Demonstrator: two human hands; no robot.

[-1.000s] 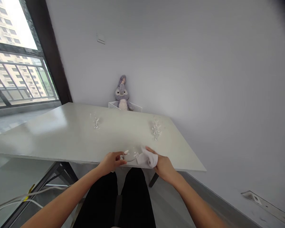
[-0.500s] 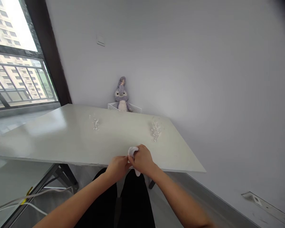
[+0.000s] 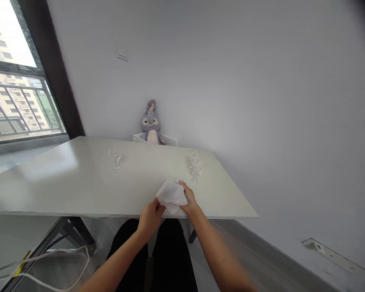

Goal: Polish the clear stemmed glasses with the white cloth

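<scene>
A white cloth [image 3: 171, 195] is spread between my two hands above the table's front edge. My left hand [image 3: 151, 215] pinches its lower left side, fingers closed. Along the right side of the cloth, my right hand [image 3: 189, 200] grips with the thumb and fingers curled at it. Whether anything lies inside or under the cloth is hidden. Beyond my right hand stands a cluster of small clear stemmed glasses [image 3: 195, 165]; their number is hard to make out. Another clear stemmed glass [image 3: 117, 161] stands farther left on the white table [image 3: 88, 186].
Behind the table's far edge a grey plush toy [image 3: 152, 125] sits in a white perforated basket [image 3: 170, 140] against the wall. Pale cables [image 3: 57, 250] hang at the lower left, near a dark table leg [image 3: 79, 233]. A window is at the left.
The cloth was bunched up between my hands and is now opened out wider. My hands have moved apart, the right one to the cloth's right side. The view has shifted slightly.
</scene>
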